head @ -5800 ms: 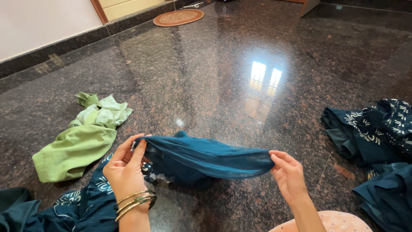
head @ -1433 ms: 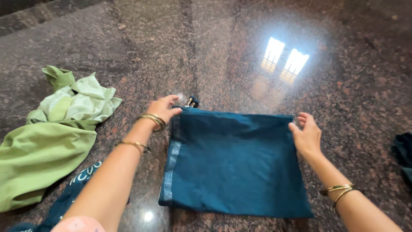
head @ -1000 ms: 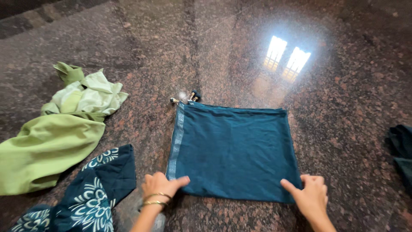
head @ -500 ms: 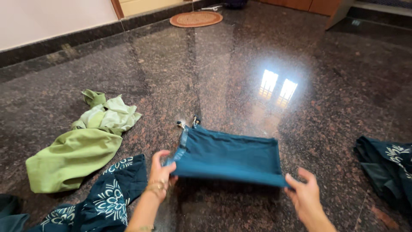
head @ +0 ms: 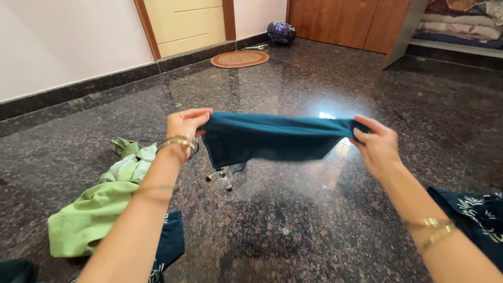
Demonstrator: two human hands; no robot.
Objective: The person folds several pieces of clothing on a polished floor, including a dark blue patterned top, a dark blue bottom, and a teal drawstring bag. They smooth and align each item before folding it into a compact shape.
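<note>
A folded teal cloth [head: 272, 139] hangs stretched in the air above the polished granite floor [head: 314, 225]. My left hand [head: 186, 124] pinches its left end and my right hand [head: 376, 144] pinches its right end. Small tassel ties [head: 222, 175] dangle from the cloth's lower left. Gold bangles sit on both wrists.
A crumpled light green garment [head: 105, 204] lies on the floor at the left. Dark blue printed cloths lie at the lower left [head: 167, 246] and lower right [head: 479, 220]. A round mat [head: 240, 58] lies by a cream door, near a dark ball [head: 281, 32] and wooden cupboards.
The teal cloth lay flat on the floor a second ago. Both hands took its near edge and have lifted it up off the floor, and my head has tilted up toward the room.
</note>
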